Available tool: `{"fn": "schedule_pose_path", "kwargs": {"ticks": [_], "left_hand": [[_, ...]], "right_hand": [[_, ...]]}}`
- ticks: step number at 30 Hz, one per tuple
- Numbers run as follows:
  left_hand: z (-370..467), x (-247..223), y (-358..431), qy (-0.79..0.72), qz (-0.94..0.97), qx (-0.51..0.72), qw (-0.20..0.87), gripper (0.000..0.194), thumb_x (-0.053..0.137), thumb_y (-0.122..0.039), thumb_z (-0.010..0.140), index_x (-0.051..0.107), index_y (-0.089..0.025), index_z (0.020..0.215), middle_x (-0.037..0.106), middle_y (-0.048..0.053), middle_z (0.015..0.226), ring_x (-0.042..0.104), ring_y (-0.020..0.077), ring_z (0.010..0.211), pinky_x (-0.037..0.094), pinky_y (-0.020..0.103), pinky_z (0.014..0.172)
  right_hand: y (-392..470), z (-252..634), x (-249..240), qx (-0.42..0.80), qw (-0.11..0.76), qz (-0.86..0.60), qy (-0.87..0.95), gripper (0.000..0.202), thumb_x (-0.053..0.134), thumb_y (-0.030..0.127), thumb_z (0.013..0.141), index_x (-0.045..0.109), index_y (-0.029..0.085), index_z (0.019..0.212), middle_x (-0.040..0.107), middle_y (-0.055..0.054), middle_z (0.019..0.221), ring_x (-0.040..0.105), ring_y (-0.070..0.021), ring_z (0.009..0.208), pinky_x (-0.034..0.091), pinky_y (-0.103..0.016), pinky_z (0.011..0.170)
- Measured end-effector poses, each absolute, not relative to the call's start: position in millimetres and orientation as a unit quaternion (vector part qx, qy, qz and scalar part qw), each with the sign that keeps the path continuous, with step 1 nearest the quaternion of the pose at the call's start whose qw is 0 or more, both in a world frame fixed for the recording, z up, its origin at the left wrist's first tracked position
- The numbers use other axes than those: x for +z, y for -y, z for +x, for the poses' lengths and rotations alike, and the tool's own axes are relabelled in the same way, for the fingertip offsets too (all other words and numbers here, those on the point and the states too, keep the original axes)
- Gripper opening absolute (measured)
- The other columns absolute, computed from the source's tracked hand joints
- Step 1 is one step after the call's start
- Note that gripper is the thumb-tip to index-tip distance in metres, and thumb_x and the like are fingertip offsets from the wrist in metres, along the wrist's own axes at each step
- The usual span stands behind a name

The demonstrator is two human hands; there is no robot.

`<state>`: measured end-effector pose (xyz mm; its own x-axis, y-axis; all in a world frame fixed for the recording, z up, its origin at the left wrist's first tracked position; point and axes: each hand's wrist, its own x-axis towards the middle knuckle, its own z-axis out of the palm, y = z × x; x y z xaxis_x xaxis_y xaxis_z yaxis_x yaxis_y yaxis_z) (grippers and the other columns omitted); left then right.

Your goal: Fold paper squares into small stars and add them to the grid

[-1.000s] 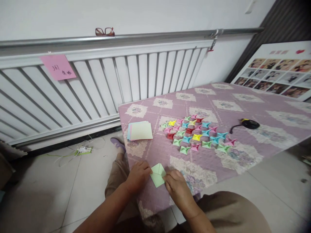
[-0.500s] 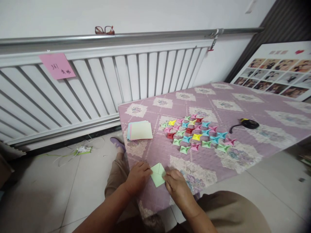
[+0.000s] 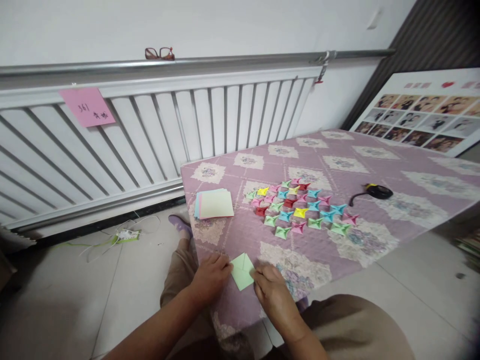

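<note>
A light green folded paper square (image 3: 242,271) lies turned like a diamond near the table's front left corner, with crease lines on its upper part. At its left corner my left hand (image 3: 214,274) presses down, fingers together on the paper's edge. My right hand (image 3: 270,282) pinches the right corner between curled fingers. Beyond the hands sits a stack of square paper sheets (image 3: 216,204), cream on top with pink and blue edges showing. To the right of the stack, several small folded paper shapes (image 3: 300,212) in green, yellow, pink, blue and red stand in slanting rows.
A black corded object (image 3: 378,191) lies on the patterned purple tablecloth (image 3: 249,161). Behind the table are a white radiator (image 3: 221,115) with a pink note (image 3: 87,107), and glasses (image 3: 160,53) on a pipe. A photo board (image 3: 423,112) leans at the right. A power strip (image 3: 128,235) is on the floor.
The view has shifted slightly. Both hands keep their places at the two sides of the green paper, which looks the same.
</note>
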<state>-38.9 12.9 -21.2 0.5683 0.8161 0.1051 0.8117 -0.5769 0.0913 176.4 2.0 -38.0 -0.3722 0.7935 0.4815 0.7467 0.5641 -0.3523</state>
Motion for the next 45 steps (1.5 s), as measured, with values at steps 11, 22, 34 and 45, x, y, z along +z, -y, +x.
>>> {"fn": "schedule_pose_path", "kwargs": {"ticks": [11,22,34,45], "left_hand": [[-35.4,-23.2,-3.4,-0.422,0.906,0.011,-0.006,0.033,0.039,-0.015,0.092,0.052,-0.014,0.122,0.056,0.013,0.112,0.052,0.0257,0.1,0.042,0.038,0.084],[-30.3,-13.0,-2.1,-0.416,0.909,-0.018,-0.009,0.039,0.04,-0.026,0.095,0.041,-0.028,0.133,0.051,0.014,0.12,0.051,0.0272,0.1,0.043,0.039,0.079],[-44.4,-19.2,-1.8,-0.454,0.891,-0.003,0.005,0.042,0.044,-0.032,0.093,0.041,-0.026,0.134,0.048,0.011,0.127,0.046,0.0269,0.108,0.041,0.042,0.087],[-40.8,-22.4,5.5,-0.529,0.848,-0.015,0.013,0.044,0.041,-0.017,0.091,0.043,-0.023,0.134,0.049,0.009,0.131,0.045,0.0251,0.114,0.039,0.041,0.093]], "right_hand": [[18.7,174.3,-53.7,-0.022,0.282,-0.536,0.796,0.037,0.047,0.005,0.079,0.063,0.023,0.108,0.064,-0.007,0.108,0.054,-0.0264,0.105,0.042,-0.045,0.092],[26.0,168.9,-46.0,-0.062,0.256,-0.571,0.777,0.032,0.047,0.016,0.085,0.059,0.025,0.113,0.065,-0.007,0.115,0.055,-0.0285,0.109,0.035,-0.05,0.093],[40.6,145.0,-65.9,0.065,0.112,-0.541,0.831,0.065,0.056,0.03,0.079,0.037,0.022,0.14,0.04,-0.006,0.144,0.037,-0.0271,0.132,0.026,-0.049,0.105],[46.2,184.8,-67.0,-0.01,0.154,-0.532,0.833,0.058,0.056,0.04,0.082,0.041,0.031,0.137,0.051,-0.004,0.136,0.049,-0.0315,0.122,0.03,-0.054,0.095]]}}
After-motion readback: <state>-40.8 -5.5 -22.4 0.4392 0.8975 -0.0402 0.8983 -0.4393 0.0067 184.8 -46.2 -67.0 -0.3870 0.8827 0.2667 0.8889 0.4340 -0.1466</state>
